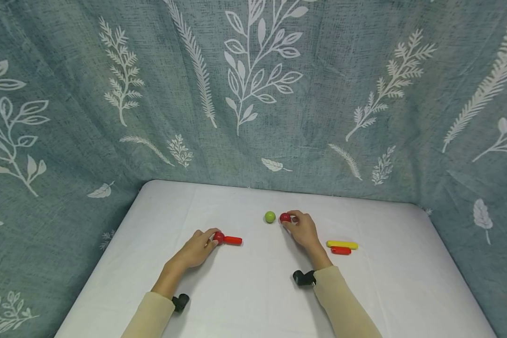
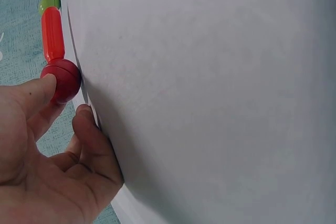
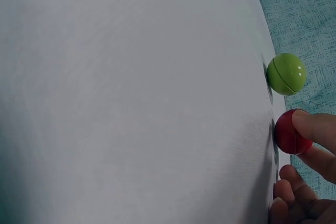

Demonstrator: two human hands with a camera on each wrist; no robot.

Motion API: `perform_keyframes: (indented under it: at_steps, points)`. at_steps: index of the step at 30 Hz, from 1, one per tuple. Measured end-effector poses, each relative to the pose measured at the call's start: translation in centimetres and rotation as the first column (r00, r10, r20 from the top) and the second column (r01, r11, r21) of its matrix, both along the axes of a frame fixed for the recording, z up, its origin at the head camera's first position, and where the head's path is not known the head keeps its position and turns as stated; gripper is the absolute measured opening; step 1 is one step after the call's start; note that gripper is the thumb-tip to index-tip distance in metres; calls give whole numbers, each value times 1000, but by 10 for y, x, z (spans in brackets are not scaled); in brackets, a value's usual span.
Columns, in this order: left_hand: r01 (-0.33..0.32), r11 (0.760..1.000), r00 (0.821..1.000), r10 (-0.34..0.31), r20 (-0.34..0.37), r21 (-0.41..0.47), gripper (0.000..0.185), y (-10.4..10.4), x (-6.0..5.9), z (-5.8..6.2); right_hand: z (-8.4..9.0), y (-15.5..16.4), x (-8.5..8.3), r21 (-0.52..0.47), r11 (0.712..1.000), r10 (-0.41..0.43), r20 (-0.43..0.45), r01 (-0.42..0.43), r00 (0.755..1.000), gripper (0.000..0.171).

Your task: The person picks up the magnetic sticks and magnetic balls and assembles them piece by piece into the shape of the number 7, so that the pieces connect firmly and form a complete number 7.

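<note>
Red balls [image 1: 284, 217] are pinched by left grip [image 1: 195, 249] and right grip [image 1: 302, 230]; green ball [image 1: 270, 217], bumped from three o'clock by the latter, could be rolled away.

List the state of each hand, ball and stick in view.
Left hand: pinching the left red ball
Right hand: pinching the right red ball
Left red ball: held, at one end of the left red stick
Left red stick: lengthwise from the ball; joined or only touching, can't tell
Right red ball: held, apart from the green ball
Green ball: untouched
Yellow stick: lying flat
Right red stick: flat alongside yellow
</note>
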State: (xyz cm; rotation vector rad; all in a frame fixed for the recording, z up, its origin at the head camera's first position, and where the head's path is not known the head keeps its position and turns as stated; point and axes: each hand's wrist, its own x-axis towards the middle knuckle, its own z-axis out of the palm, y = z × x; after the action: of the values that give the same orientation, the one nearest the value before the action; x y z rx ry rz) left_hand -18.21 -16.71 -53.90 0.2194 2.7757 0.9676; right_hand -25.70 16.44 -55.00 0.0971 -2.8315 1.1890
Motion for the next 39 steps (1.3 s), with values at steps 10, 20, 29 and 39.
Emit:
perform_keyframes:
  at_steps: [10, 20, 29, 39]
  points:
    - [-2, 1000, 1000, 2, 10, -12, 38, -2, 0, -1, 9, -4, 11, -46, 998, 28, -25, -29, 999, 33]
    - [-1, 1000, 1000, 1, 6, -6, 37, -3, 1, -2, 19, -24, 33, -93, 993, 76, -19, -77, 997, 33]
    - [-4, 1000, 1000, 4, 17, -1, 38, -3, 0, 0, 13, -45, 46, -100, 982, 157, -28, -159, 987, 36]
    - [2, 1000, 1000, -2, 26, -5, 38, -2, 0, 1, 5, -63, 53, -80, 969, 233, -7, -232, 973, 30]
